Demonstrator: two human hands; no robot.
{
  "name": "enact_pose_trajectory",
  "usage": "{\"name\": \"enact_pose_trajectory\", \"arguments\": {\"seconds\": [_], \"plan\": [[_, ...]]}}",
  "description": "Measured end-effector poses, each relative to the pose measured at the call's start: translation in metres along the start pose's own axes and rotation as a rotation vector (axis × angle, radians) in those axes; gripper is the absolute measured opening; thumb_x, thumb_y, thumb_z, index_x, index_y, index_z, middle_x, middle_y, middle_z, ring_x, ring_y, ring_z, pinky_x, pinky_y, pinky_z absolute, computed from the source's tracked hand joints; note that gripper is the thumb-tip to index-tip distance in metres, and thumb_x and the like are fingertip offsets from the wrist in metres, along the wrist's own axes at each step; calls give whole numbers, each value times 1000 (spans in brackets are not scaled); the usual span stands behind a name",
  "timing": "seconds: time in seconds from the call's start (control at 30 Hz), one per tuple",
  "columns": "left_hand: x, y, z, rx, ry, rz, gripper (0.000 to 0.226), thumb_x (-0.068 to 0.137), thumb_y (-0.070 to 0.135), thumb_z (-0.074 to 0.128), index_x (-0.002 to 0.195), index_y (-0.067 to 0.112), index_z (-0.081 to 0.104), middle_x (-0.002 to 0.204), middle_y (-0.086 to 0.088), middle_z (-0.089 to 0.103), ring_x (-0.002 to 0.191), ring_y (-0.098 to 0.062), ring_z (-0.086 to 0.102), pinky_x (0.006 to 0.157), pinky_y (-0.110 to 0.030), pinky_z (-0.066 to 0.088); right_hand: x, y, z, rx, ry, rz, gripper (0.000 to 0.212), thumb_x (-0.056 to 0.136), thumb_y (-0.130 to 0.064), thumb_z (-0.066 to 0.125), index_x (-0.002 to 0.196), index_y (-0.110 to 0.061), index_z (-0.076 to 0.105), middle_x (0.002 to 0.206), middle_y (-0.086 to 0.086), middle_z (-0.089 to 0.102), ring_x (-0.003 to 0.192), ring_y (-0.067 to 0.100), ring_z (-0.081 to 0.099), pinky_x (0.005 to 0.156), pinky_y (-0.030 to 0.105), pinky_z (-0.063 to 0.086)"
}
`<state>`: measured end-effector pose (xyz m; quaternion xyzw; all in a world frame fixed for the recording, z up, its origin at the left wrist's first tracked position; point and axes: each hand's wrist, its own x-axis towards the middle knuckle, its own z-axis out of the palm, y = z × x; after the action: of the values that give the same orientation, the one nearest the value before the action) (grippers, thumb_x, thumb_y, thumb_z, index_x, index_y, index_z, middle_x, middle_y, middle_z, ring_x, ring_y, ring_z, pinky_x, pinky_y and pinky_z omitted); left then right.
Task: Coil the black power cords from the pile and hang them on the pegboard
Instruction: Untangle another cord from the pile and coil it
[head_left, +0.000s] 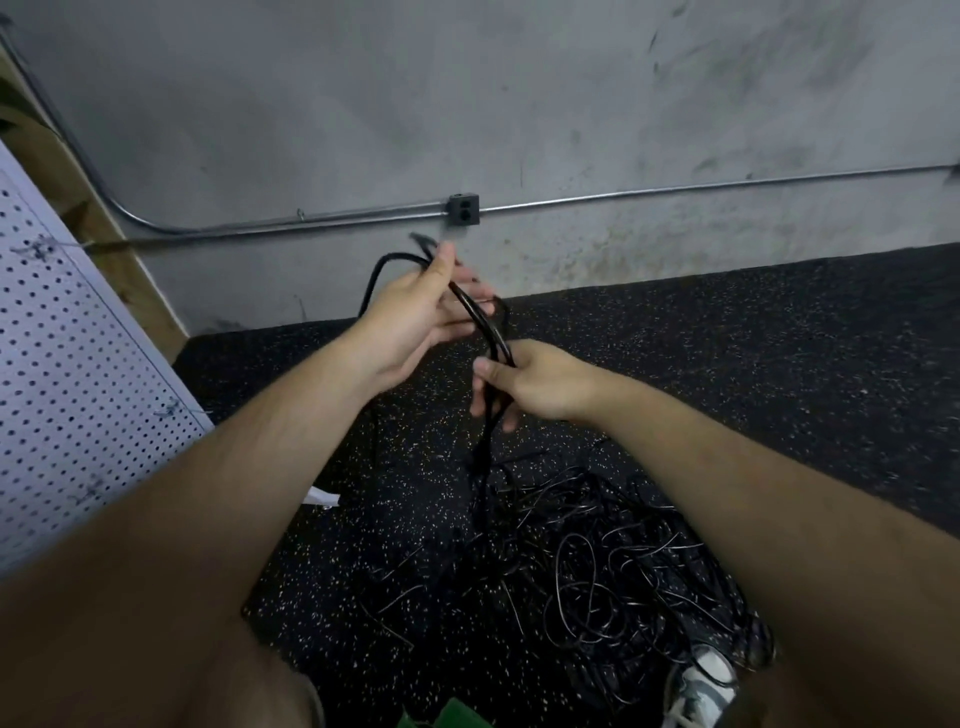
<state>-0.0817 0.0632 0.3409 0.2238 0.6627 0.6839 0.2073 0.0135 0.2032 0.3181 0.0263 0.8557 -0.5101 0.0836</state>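
Observation:
A black power cord (480, 325) runs between both my hands, raised over the floor. My left hand (415, 317) holds its upper part under the thumb, with a loop arching out to the left and a plug end poking up past the thumb. My right hand (524, 382) grips the doubled strands lower down, and they hang from it to the floor. A tangled pile of black cords (613, 566) lies on the floor below my right arm. The white pegboard (67, 364) leans at the left edge.
A grey concrete wall with a metal conduit (675, 195) and a dark outlet box (463, 209) stands ahead. The floor is black speckled rubber (779, 364). A sneaker (701, 686) shows at the bottom right, by the pile. A wooden board (130, 270) stands behind the pegboard.

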Motion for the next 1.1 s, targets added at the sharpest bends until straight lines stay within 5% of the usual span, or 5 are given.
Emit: {"name": "enact_pose_trajectory", "arguments": {"seconds": [0.23,0.37,0.57,0.73,1.1], "plan": [[-31,-47,3,412,-353,-51,49,94,43,64,139,28,51,130,15,66,127,-3,55,115,-34,32,7,-49,-15,173,310,-177,31,110,-27,42,89,-11,60,76,1,72,62,26,60,57,34,51],[-27,-35,14,477,-93,46,19,108,24,45,94,21,58,79,7,67,84,-14,66,96,-48,50,14,-62,-21,362,425,-278,28,107,-33,49,94,-12,62,85,3,72,76,23,60,49,26,46],[-20,-5,13,341,-23,141,23,110,22,41,90,22,53,61,12,51,61,-8,50,71,-35,51,8,-6,-24,37,-95,-60,90,73,-61,79,145,-19,45,129,-6,65,111,17,68,94,41,56],[-10,4,10,81,-18,118,22,110,22,38,93,14,50,60,11,45,55,-9,45,67,-36,55,12,45,33,-234,-339,169,35,97,-32,67,130,-25,59,121,-4,66,102,13,65,76,28,55],[1,17,-31,-404,244,125,21,109,26,42,91,18,49,67,8,44,62,-7,53,62,-32,53,4,1,-14,-4,412,51,23,107,-30,46,109,-17,65,90,-3,70,64,5,56,47,12,40]]}}
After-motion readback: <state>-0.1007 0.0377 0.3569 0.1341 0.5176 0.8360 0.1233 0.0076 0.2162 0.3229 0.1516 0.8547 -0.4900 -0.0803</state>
